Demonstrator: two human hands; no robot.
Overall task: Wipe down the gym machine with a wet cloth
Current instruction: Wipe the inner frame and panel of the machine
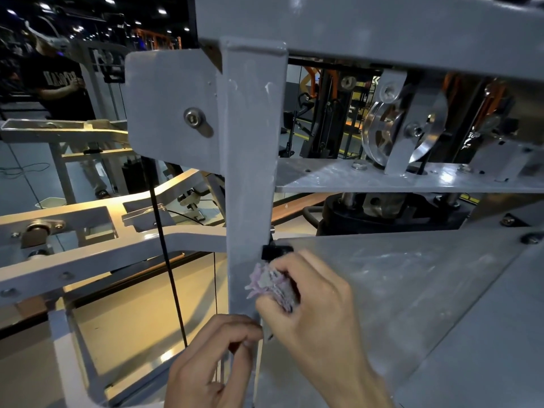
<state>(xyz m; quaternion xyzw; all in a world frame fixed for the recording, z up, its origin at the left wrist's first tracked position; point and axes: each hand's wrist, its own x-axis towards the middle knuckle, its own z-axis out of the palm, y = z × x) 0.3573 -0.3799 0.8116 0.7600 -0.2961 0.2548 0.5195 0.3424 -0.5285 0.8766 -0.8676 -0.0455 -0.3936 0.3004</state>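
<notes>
Bunching the cloth (272, 285) in curled fingers, the right hand (312, 301) presses it against the post (250, 172) to scrub it; the left hand (212, 360), fingers curled, grips the post's lower edge, probably for bracing.

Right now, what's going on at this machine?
A person is wiping a grey gym machine. The right hand holds a bunched purple-and-white cloth against the vertical grey post, just below a small black clip on the post's edge. The left hand sits lower, fingers curled at the post's bottom edge; whether it holds anything is unclear. White smears show higher on the post. Another person stands in the background at left.
</notes>
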